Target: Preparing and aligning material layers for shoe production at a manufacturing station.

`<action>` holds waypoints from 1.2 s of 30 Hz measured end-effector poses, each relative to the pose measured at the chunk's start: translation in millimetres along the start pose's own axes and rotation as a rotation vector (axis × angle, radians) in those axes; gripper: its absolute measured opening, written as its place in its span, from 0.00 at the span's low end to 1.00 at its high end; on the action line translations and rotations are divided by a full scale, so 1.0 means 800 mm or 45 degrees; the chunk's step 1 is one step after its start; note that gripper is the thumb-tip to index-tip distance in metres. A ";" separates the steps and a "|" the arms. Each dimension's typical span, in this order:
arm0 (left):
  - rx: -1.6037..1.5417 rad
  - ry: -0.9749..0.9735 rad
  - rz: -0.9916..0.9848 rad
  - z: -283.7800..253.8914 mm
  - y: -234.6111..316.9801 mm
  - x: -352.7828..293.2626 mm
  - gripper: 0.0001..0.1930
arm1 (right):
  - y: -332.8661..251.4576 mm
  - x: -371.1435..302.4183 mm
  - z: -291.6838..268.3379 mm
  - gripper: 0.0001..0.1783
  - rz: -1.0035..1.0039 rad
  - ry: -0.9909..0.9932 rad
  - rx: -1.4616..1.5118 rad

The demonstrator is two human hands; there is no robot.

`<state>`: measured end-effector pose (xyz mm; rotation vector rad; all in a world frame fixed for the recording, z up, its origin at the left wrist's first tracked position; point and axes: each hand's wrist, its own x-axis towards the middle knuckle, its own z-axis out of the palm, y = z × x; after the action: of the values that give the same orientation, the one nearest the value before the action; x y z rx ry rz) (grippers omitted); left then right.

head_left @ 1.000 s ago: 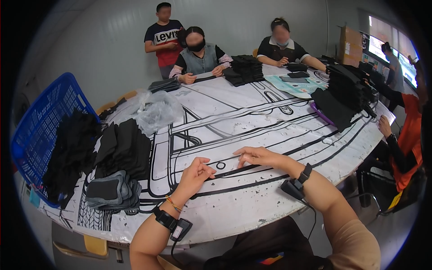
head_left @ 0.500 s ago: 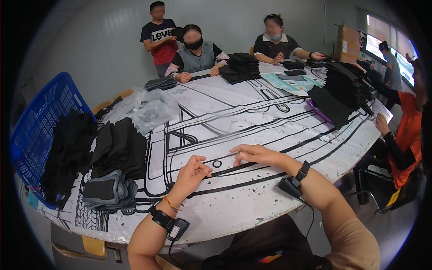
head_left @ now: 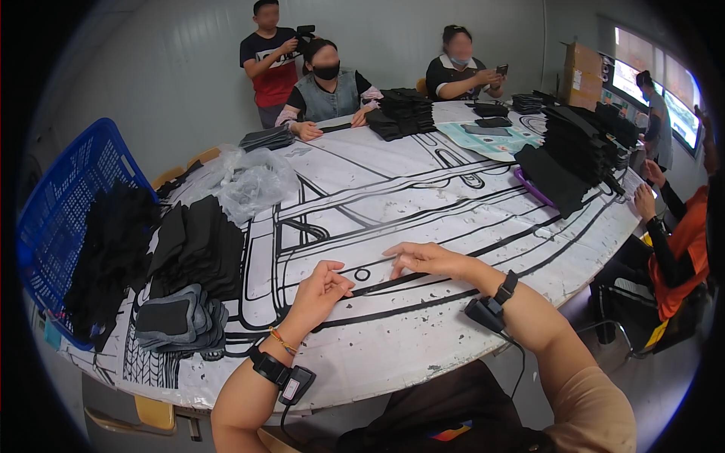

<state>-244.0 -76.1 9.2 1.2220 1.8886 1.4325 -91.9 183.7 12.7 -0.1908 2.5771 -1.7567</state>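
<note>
My left hand rests at the near middle of the table, fingers loosely bent and nothing seen in them. Just to its right, my right hand hovers low over or lies on the printed table cover; its fingers are half bent and apart, holding nothing visible. The two hands face each other without touching. Closest to my left hand are a pile of black cloth pieces and a smaller pile of grey-edged black cloth pieces. Each wrist wears a black strap with a small cabled box.
A blue plastic basket tilts at the left, with black cloth spilling out. Beyond the piles lies a clear plastic bag. More black stacks and a purple item are at right. Several people are around the table.
My hands have barely moved. Across the table, the person at right has raised a phone, and the standing person has lifted a camera. At right, the orange-clad person's arms have shifted.
</note>
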 end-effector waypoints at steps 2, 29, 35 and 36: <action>0.008 -0.001 -0.002 0.001 0.002 0.000 0.15 | 0.003 0.000 -0.001 0.29 -0.013 -0.001 0.002; -0.018 0.002 0.022 -0.001 -0.007 0.004 0.15 | -0.006 0.000 0.000 0.32 -0.027 0.024 -0.120; 0.014 -0.008 -0.012 -0.001 -0.001 0.000 0.16 | -0.011 -0.004 0.004 0.34 -0.026 0.015 -0.110; 0.015 -0.008 -0.010 -0.001 0.000 0.000 0.16 | -0.010 -0.003 0.003 0.34 -0.035 0.013 -0.106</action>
<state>-244.9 -76.7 9.4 1.2216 1.8983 1.4141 -88.3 178.8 19.5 -0.2199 2.6700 -1.6645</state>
